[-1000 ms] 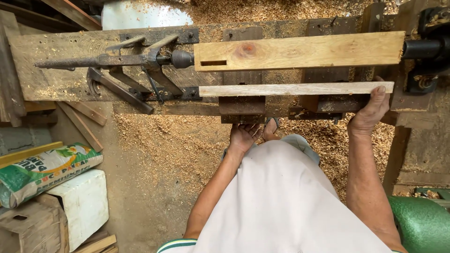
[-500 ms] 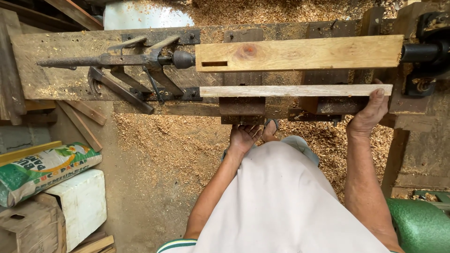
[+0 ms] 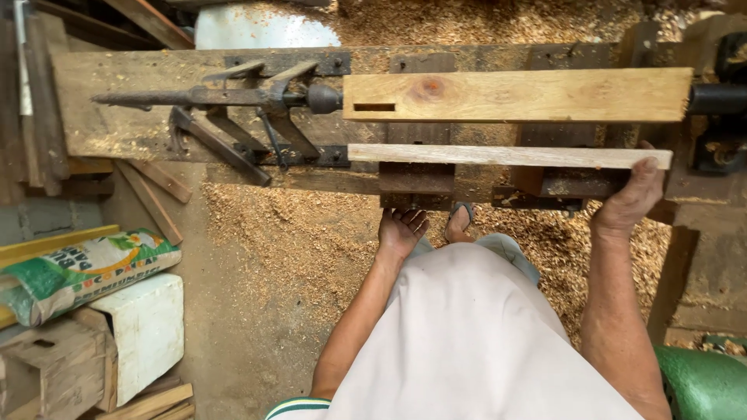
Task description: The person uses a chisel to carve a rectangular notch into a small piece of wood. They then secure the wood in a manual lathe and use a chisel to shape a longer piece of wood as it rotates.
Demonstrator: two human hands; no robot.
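Seen from above, at a wooden lathe bench (image 3: 117, 117) over a floor of sawdust (image 3: 296, 233). Mounted lengthwise across the bench, a square pale blank (image 3: 517, 95), with a reddish knot and a small slot near its left end, pinned at that end by the dark iron tailstock (image 3: 257, 97) and meeting a black spindle (image 3: 716, 99) at the right. Just nearer than the blank and parallel to it, a thin pale slat (image 3: 510, 156), lying along the bench's near edge above dark wooden blocks (image 3: 416, 183). Right hand (image 3: 629, 201) at the slat's right end, thumb hooked up over the end, fingers tucked under the bench edge and hidden, so a hold around that end, though how tight cannot be told. Left hand (image 3: 401, 231) lower, below the central block, fingers loosely curled and spread, grasping nothing, just short of the block's underside. Beside it, a sandalled foot (image 3: 459, 222) on the sawdust. Far left and near: a green and white sack (image 3: 85, 272), a white block (image 3: 144, 330), a wooden crate (image 3: 50, 369). Near right corner: something green and rounded (image 3: 704, 385).
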